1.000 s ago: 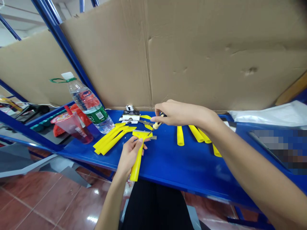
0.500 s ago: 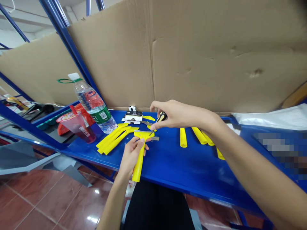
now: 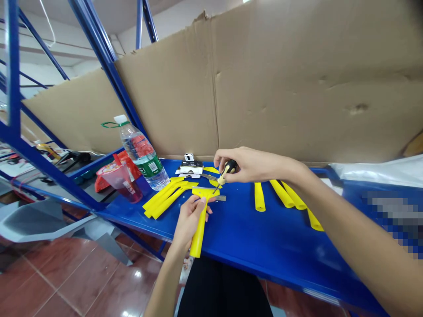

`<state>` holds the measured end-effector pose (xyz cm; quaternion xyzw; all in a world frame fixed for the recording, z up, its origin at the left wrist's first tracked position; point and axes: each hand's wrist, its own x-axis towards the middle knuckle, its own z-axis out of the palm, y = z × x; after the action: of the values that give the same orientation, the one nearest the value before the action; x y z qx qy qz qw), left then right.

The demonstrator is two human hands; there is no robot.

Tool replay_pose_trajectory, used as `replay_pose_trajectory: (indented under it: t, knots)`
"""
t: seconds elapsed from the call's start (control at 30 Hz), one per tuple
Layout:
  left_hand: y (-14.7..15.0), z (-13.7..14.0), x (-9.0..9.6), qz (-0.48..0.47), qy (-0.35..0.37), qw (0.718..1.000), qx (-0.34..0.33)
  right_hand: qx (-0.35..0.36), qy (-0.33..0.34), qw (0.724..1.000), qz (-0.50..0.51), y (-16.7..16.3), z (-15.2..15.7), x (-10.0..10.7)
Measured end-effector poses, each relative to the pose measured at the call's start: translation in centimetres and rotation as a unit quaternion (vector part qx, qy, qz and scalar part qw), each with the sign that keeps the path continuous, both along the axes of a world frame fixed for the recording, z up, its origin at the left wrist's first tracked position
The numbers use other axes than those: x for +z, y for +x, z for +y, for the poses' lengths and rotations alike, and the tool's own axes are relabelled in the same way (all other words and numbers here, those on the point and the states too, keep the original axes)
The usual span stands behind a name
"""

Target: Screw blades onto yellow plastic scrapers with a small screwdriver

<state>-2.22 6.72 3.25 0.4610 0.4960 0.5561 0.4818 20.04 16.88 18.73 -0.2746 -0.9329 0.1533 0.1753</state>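
Observation:
My left hand (image 3: 192, 216) is closed around a yellow scraper (image 3: 198, 235) with a wide T-shaped head and a metal blade along its top edge. Its handle points down toward my lap. In my right hand (image 3: 236, 164) is a screwdriver (image 3: 225, 172) with a black and cream handle, tilted so its shaft meets the right side of the scraper's head. Whether the tip sits in a screw is too small to tell. A loose metal blade (image 3: 220, 198) lies just right of the head. More yellow scrapers (image 3: 165, 200) lie together left of my left hand.
Several yellow handles (image 3: 260, 198) lie on the blue table (image 3: 244, 237) to the right. Small black and white boxes (image 3: 191, 167) stand at the back. A water bottle (image 3: 145, 154) and a red drink cup (image 3: 124, 180) are at the left. Cardboard (image 3: 280, 88) walls the rear.
The view has shifted, so everything sits lower and further right. My right hand has turned the screwdriver, and more of its handle now shows. My left hand keeps its hold on the scraper.

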Motion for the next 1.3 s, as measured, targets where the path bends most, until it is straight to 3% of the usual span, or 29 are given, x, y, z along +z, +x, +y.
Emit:
replay_pose_trajectory:
  t: [0.1, 0.23, 0.37, 0.53, 0.67, 0.93, 1.3]
  knots:
    - [0.0, 0.0, 0.0, 0.002, -0.001, 1.0, 0.001, -0.046, -0.021, 0.999, -0.008, 0.0, 0.0, 0.0]
    - [0.1, 0.1, 0.0, -0.004, 0.007, 1.0, 0.015, 0.001, 0.007, 1.0, 0.003, 0.0, 0.3, -0.2]
    - [0.1, 0.0, 0.1, -0.01, 0.008, 1.0, 0.016, -0.062, 0.012, 0.998, -0.025, 0.1, 0.4, -0.2]
    - [0.0, 0.0, 0.0, -0.007, 0.008, 1.0, 0.012, 0.003, 0.008, 1.0, -0.029, 0.2, 0.1, 0.3]
    - [0.0, 0.1, -0.1, -0.001, 0.008, 1.0, 0.008, -0.059, -0.018, 0.997, -0.047, 0.2, -0.1, 0.5]
    - [0.2, 0.2, -0.4, -0.046, 0.003, 0.999, -0.005, -0.035, 0.032, 0.998, 0.046, -0.4, -0.5, 0.8]
    - [0.2, 0.1, -0.4, -0.045, 0.001, 0.999, -0.014, -0.022, 0.033, 0.999, 0.02, -1.5, -0.5, -0.1]
